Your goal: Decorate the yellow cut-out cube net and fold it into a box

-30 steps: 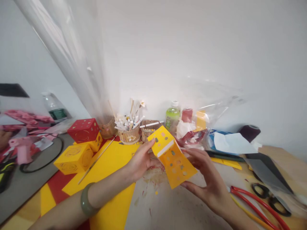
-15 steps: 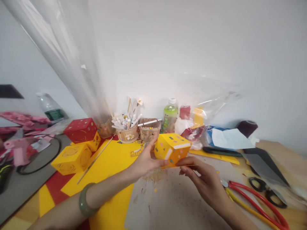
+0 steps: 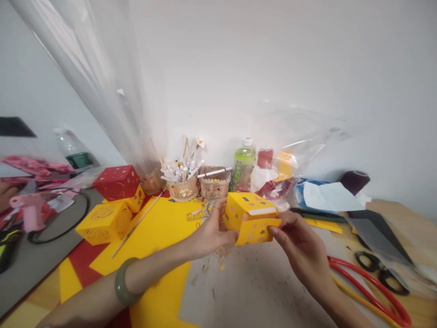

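Above the grey board I hold a yellow paper box point(image 3: 251, 202) with small coloured shapes on its sides and a white strip along its top edge. My left hand point(image 3: 216, 230) is closed on the box's left side, thumb at the lower front corner. A yellow patterned flap point(image 3: 256, 231) stands out from the box's front. My right hand point(image 3: 300, 239) pinches this flap's right edge between thumb and fingers. Whether the flap is joined to the box below is hidden. On the left arm is a green bangle point(image 3: 124, 282).
A red box point(image 3: 116, 182) and a yellow box point(image 3: 104, 222) stand at the left, near a pink glue gun point(image 3: 29, 212). Behind are a basket of pens point(image 3: 183, 187) and a green bottle point(image 3: 244, 164). Red-handled pliers point(image 3: 372, 287) and black scissors point(image 3: 382, 273) lie right.
The flap, held nearly flat below the box earlier, is now raised against the front. My right hand has moved up and slightly right with its edge.
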The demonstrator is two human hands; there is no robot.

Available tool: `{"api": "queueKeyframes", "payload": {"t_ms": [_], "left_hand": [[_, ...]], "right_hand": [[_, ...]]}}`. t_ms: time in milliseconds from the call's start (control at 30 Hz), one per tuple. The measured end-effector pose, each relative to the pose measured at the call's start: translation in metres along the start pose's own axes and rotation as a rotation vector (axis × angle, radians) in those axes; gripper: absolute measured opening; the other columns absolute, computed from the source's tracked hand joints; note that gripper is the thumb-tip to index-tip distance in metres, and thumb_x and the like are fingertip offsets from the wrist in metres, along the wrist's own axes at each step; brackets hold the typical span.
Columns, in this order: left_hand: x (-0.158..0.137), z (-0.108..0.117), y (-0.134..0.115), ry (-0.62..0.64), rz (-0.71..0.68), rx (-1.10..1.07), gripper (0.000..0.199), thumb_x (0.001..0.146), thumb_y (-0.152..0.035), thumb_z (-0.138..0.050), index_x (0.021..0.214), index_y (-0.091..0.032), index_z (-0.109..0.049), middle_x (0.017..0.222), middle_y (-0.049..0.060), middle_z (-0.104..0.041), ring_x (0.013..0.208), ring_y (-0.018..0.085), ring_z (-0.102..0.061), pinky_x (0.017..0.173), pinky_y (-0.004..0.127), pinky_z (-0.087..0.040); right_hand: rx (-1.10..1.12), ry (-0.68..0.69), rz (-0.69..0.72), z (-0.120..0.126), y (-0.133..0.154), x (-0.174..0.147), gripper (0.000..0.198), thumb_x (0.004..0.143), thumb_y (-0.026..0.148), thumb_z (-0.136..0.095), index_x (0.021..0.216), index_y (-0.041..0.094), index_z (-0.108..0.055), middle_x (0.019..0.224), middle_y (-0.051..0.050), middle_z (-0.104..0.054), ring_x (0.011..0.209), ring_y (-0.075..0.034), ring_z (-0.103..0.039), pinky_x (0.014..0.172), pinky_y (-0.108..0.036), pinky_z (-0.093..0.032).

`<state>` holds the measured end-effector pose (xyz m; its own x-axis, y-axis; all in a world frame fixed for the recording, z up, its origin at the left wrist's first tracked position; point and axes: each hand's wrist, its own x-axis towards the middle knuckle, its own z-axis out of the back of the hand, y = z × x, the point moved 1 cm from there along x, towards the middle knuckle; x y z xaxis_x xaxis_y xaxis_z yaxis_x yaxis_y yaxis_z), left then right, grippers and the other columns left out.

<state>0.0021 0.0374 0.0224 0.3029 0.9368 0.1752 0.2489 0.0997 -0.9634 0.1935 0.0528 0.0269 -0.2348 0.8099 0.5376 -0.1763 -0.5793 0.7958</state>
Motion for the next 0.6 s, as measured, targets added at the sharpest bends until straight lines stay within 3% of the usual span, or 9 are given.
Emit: {"api": "queueKeyframes", "payload": {"t_ms": [200, 300, 400, 500, 600], "left_hand": [[-0.004, 0.005, 0.003, 0.099, 0.105, -0.006, 0.076, 0.073, -0.061, -0.054, 0.132, -0.026, -0.021, 0.137, 0.017, -0.030, 0.117, 0.034, -0.042, 0.079, 0.040, -0.048], [-0.004, 0.001, 0.004, 0.147, 0.074, -0.064, 0.091, 0.065, -0.050, -0.070, 0.133, -0.027, -0.015, 0.140, 0.017, -0.025, 0.123, 0.033, -0.037, 0.089, 0.041, -0.043], [-0.006, -0.005, 0.002, 0.105, 0.127, -0.086, 0.099, 0.063, -0.036, -0.077, 0.134, -0.028, -0.009, 0.139, 0.016, -0.029, 0.122, 0.032, -0.039, 0.096, 0.046, -0.036], [-0.006, -0.006, 0.001, 0.065, 0.169, -0.116, 0.093, 0.063, -0.037, -0.076, 0.134, -0.028, -0.016, 0.133, 0.015, -0.039, 0.118, 0.033, -0.043, 0.094, 0.048, -0.037], [-0.004, -0.004, 0.002, 0.038, 0.109, -0.150, 0.091, 0.060, -0.032, -0.078, 0.133, -0.027, -0.025, 0.128, 0.013, -0.045, 0.117, 0.033, -0.044, 0.092, 0.047, -0.040]], "right_hand": [[0.119, 0.038, -0.107, -0.003, 0.003, -0.005, 0.011, 0.085, 0.032, -0.052, 0.080, 0.023, -0.047, 0.074, 0.001, -0.046, 0.063, -0.012, -0.046, 0.053, -0.021, -0.043], [0.147, 0.020, -0.124, -0.004, 0.002, -0.006, 0.011, 0.084, 0.032, -0.054, 0.081, 0.024, -0.047, 0.074, 0.002, -0.047, 0.063, -0.012, -0.048, 0.053, -0.021, -0.044], [0.132, 0.057, -0.102, -0.002, 0.000, -0.007, 0.008, 0.084, 0.032, -0.055, 0.086, 0.026, -0.050, 0.078, 0.001, -0.052, 0.067, -0.013, -0.051, 0.057, -0.021, -0.045], [0.057, 0.117, -0.052, 0.000, 0.002, -0.008, 0.013, 0.087, 0.036, -0.048, 0.092, 0.026, -0.054, 0.087, -0.002, -0.055, 0.079, -0.016, -0.054, 0.068, -0.025, -0.046], [0.071, 0.120, -0.042, 0.000, 0.006, -0.007, 0.019, 0.089, 0.039, -0.042, 0.095, 0.027, -0.055, 0.100, -0.004, -0.055, 0.094, -0.019, -0.053, 0.076, -0.026, -0.047]]}}
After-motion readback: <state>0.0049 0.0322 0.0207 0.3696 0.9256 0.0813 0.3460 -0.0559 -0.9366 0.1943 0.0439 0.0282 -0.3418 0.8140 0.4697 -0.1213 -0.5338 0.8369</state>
